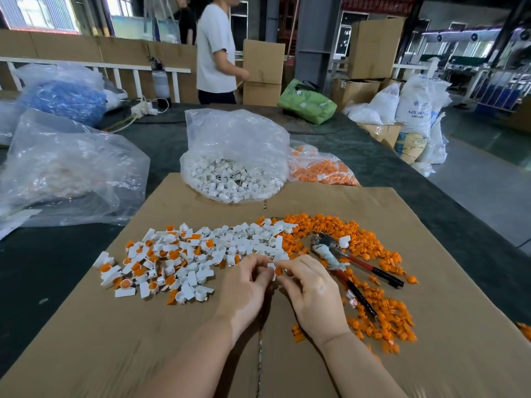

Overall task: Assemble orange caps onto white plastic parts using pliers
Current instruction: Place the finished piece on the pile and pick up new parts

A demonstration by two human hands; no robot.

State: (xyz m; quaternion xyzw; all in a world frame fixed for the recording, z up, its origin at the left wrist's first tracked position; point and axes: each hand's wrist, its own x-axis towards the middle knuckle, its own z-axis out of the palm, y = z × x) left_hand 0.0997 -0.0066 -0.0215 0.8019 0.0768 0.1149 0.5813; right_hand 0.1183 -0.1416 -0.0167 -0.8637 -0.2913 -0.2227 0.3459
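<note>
Flattened cardboard (402, 354) covers a dark table (388, 165) in a warehouse.

Both forearms are reaching forward from the bottom edge, bare, converging toward the middle. Left hand (245, 285) is sitting palm-down, back of the hand facing the camera, fingers curling inward with thumb and fingertips meeting at the upper right of the hand. Right hand (311, 285) is angling in from the right, wrist bending slightly left, back of hand up, knuckles raised. Its index finger and thumb are extending toward the left hand and pinching together. Fingertips of both hands are nearly touching each other, sharing a pinch on one small white piece with an orange spot. Remaining right fingers are curling loosely underneath.
</note>
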